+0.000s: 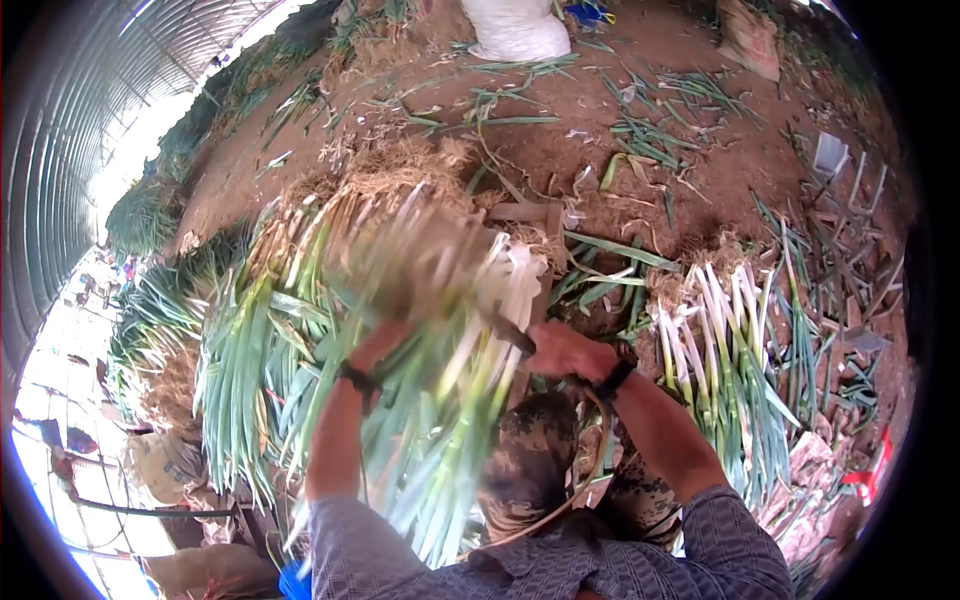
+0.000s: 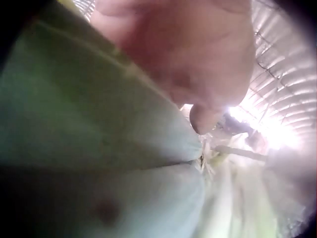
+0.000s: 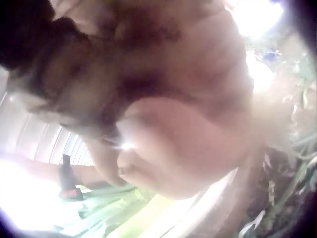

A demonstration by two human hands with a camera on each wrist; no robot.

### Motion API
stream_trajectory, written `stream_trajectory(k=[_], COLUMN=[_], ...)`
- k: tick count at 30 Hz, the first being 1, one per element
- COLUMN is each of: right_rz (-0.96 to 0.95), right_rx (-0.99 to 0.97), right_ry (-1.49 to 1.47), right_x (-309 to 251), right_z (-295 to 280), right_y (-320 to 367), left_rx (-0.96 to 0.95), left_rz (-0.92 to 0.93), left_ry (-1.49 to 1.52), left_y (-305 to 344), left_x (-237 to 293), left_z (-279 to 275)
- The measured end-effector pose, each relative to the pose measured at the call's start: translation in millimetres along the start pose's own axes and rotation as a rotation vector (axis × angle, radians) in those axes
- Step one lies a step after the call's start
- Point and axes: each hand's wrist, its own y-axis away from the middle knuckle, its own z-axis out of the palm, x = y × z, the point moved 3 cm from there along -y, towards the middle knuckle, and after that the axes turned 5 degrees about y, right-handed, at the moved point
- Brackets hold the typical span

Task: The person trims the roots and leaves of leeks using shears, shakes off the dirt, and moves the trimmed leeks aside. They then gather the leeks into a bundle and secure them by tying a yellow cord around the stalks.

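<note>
In the head view my left hand (image 1: 395, 332) grips a blurred bunch of long green onions, its roots a brown smear above the hand. The left wrist view has broad green leaves (image 2: 99, 119) beside the curled hand (image 2: 183, 54). To the right, my right hand (image 1: 562, 352) is curled round a dark tool (image 1: 512, 334) whose end points left; its full shape is hidden. In the right wrist view the right hand (image 3: 188, 144) has bent fingers. White-stemmed onions (image 1: 510, 285) lie between and below the hands.
Piled onions (image 1: 250, 350) lie at the left, and another row (image 1: 715, 350) at the right. A white sack (image 1: 517, 28) stands on the brown soil (image 1: 400, 100) at the top. Loose leaves and sticks (image 1: 855, 240) are scattered about. A hose-like strap (image 1: 598, 450) hangs near the knees.
</note>
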Motion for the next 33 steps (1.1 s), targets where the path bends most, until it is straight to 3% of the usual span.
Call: stream_trajectory(k=[1,4,9,11,14,16,17,20,24,26,29,33], right_rz=[-0.031,-0.095,0.051,0.061,-0.128,-0.201,-0.149,-0.053,-0.137,-0.143,-0.125,-0.299], right_rx=[0.026,-0.086,0.043,0.173,0.082,0.117,0.122,0.162,0.146,0.090,-0.073,0.124], right_ry=[0.050,0.108,0.042,0.054,0.097,0.116,0.097,0.008,0.120,0.188,0.213,0.251], right_x=[-5.2,-4.3,-8.4,0.2,4.9,-4.3,-8.2,-10.6,-8.0,-9.3,-12.8,-37.4], right_z=[2.1,22.7,11.7,10.3,33.4,38.5,33.1,20.3,34.9,37.9,43.9,44.1], right_y=[4.8,-2.7,-3.1,-5.8,-6.3,-3.5,0.8,-4.3,-5.7,-1.1,7.3,38.4], left_rx=[0.123,0.134,0.200,0.239,0.207,0.253,0.275,0.187,0.162,0.260,0.298,0.407], left_rz=[0.193,-0.183,-0.225,-0.212,-0.189,-0.116,-0.086,0.106,-0.101,0.188,0.097,-0.039], left_ry=[-0.173,-0.106,-0.083,-0.019,0.030,0.299,0.437,0.339,0.002,0.075,0.023,0.253], left_y=[2.1,21.4,28.5,27.0,40.0,56.5,64.9,108.4,124.6,119.3,124.7,124.2], left_x=[2.1,27.8,20.6,19.6,46.3,33.9,24.7,92.7,-8.6,-39.4,-18.4,-11.9], left_z=[6.3,23.7,19.4,20.1,22.9,24.0,25.9,16.3,40.4,49.9,50.1,47.0])
